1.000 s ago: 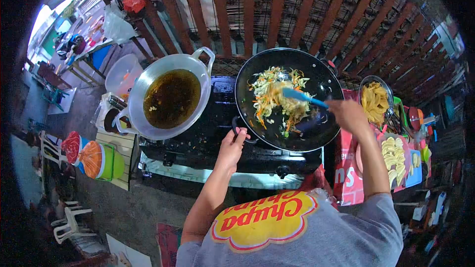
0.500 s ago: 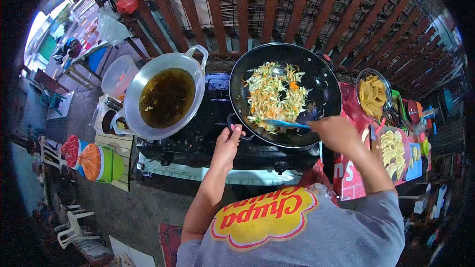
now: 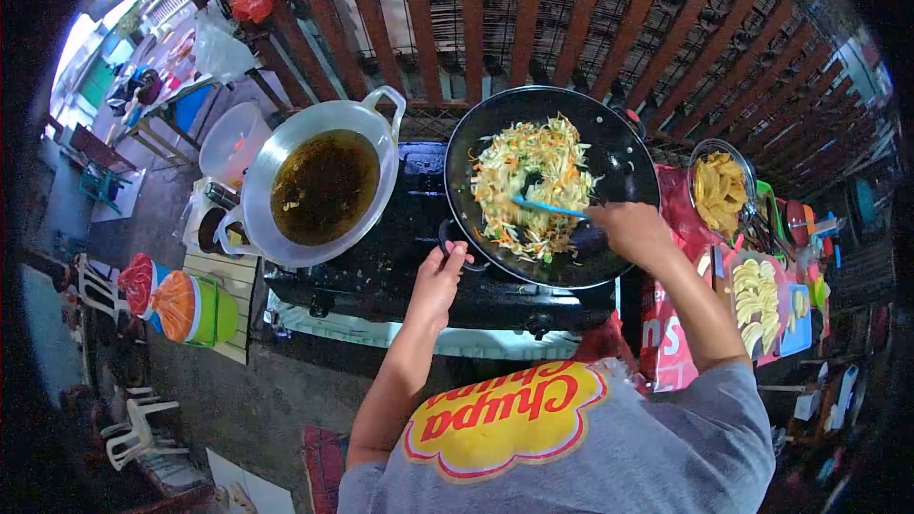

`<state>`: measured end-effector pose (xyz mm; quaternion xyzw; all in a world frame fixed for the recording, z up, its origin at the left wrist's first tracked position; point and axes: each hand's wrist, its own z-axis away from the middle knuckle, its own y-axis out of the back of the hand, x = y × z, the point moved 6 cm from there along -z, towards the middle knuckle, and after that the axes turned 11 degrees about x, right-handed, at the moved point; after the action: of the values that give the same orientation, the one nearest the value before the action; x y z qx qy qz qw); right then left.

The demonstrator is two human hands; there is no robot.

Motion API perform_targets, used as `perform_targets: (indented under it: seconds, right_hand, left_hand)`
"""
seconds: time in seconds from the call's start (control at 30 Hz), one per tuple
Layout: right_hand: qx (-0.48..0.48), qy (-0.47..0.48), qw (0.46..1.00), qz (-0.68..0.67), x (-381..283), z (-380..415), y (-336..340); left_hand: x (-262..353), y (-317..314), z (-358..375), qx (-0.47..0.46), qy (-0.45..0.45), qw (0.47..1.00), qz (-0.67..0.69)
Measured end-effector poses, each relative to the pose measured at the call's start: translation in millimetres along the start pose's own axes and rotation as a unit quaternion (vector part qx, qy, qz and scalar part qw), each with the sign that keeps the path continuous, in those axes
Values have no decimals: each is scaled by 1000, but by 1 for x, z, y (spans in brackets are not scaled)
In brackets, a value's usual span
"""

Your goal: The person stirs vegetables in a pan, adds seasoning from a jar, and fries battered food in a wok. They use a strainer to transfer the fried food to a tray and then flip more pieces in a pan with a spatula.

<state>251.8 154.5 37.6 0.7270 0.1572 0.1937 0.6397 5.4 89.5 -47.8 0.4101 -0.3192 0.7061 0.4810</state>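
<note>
Centre of the frame, and here's the black wok (image 3: 619, 157), with shredded vegetables (image 3: 545, 145) heaped across its left and middle. The right hand (image 3: 636, 233) comes in over the wok's right side, clenched around a blue utensil (image 3: 560, 209) that runs left and slightly upward, its far end down among the shreds. The heap lies left of that hand and up and to the right of the left hand (image 3: 438, 281), and the right one looks nearer. Down at the wok's lower-left edge, the left hand grips the dark side handle (image 3: 445, 233), fingers and thumb closed on it. Over to the left sits the silver pan (image 3: 255, 195) of dark oil (image 3: 324, 186), apart from both hands.

Against the frame just before, the utensil's far end is higher in the heap, away from the near rim, and a dark gap now shows amid the shreds.
</note>
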Motion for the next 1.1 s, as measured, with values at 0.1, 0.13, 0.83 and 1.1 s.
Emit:
perform_targets:
  seconds: [0.1, 0.13, 0.83, 1.1]
  right_hand:
    - [-3, -34, 998, 56, 25, 11, 37]
    - [-77, -83, 983, 143, 34, 9, 48]
    - [173, 81, 982, -2, 48, -78, 16]
    - [78, 42, 996, 0, 70, -63, -12]
  left_hand:
    - [0, 0, 0, -2, -1, 1000, -4]
    - [0, 0, 0, -3, -2, 1000, 0]
    - [1, 1, -2, -10, -12, 999, -31]
    - [7, 0, 2, -16, -19, 999, -44]
